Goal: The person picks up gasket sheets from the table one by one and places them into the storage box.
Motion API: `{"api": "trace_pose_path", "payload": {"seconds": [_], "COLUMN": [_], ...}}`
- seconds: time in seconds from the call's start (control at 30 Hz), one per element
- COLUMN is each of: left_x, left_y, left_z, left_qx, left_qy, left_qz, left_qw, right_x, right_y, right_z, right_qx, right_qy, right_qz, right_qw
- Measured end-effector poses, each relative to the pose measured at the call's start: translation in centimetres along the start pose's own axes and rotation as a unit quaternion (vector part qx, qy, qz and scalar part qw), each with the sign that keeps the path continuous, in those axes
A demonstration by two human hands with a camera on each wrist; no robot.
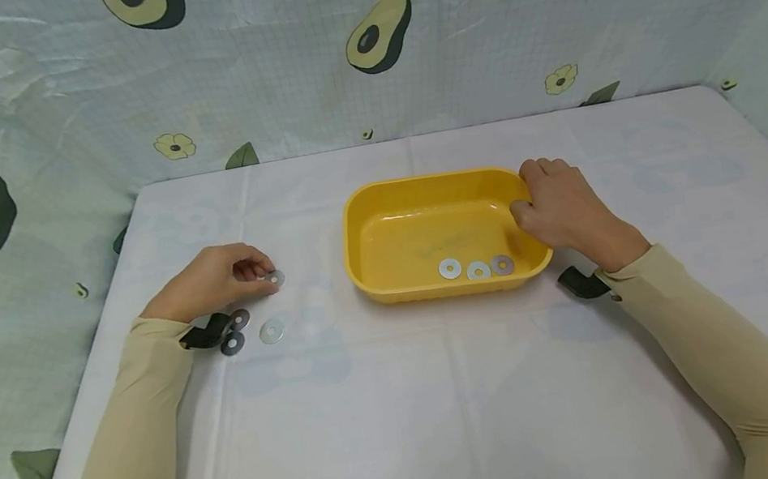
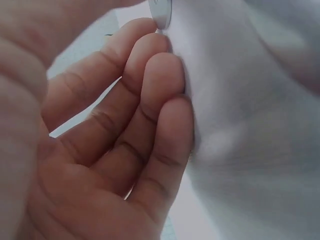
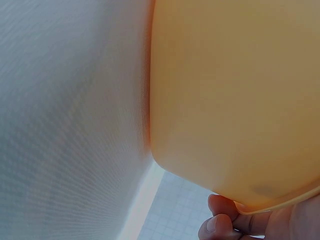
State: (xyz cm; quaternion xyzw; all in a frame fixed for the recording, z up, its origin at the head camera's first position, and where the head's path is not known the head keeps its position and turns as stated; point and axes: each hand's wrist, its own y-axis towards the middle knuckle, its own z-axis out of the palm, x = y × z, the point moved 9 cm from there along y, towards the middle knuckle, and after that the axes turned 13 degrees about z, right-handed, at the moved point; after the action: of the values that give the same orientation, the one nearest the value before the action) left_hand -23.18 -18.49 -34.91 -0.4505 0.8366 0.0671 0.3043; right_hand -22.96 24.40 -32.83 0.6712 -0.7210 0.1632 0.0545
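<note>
A metal washer [image 1: 276, 277] is pinched between the thumb and fingertips of my left hand [image 1: 219, 281], close to the white cloth. In the left wrist view only part of this washer [image 2: 161, 14] shows at the top, and the other fingers are bent beside it. Just below that hand lie two dark washers [image 1: 240, 318] and a lighter washer [image 1: 271, 330]. My right hand [image 1: 566, 207] grips the right rim of a yellow plastic tray [image 1: 391, 292]. Three washers [image 1: 478, 269] rest inside along its near side. The right wrist view shows the tray's outer wall [image 3: 235, 100] with fingers at its rim.
A white cloth [image 1: 409, 416] covers the table. Behind and to the left hangs a pale curtain [image 1: 286, 65] printed with avocados. Each sleeve has a black wrist strap [image 1: 209, 332] near the cuff.
</note>
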Motion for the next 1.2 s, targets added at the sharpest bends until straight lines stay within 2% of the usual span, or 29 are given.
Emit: {"api": "trace_pose_path", "payload": {"seconds": [0.2,0.5,0.83,1.2], "left_x": [0.1,-0.1,-0.9,-0.9], "left_y": [0.2,0.2,0.4,0.4], "left_z": [0.6,1.0,1.0,1.2], "left_qx": [0.027,0.037,0.029,0.029], "left_qy": [-0.008,-0.007,-0.015,-0.007], "left_qz": [-0.004,0.002,0.049,0.037], "left_qw": [0.9996,0.9993,0.9983,0.9989], "right_x": [0.0,0.0,0.0,0.0], "right_y": [0.0,0.0,-0.1,-0.1], "right_z": [0.0,0.0,0.1,0.1], "right_qx": [-0.004,-0.005,0.000,-0.005], "right_qy": [0.001,0.003,0.001,0.003], "right_qz": [-0.002,-0.001,0.005,-0.002], "right_qw": [1.000,1.000,1.000,1.000]}}
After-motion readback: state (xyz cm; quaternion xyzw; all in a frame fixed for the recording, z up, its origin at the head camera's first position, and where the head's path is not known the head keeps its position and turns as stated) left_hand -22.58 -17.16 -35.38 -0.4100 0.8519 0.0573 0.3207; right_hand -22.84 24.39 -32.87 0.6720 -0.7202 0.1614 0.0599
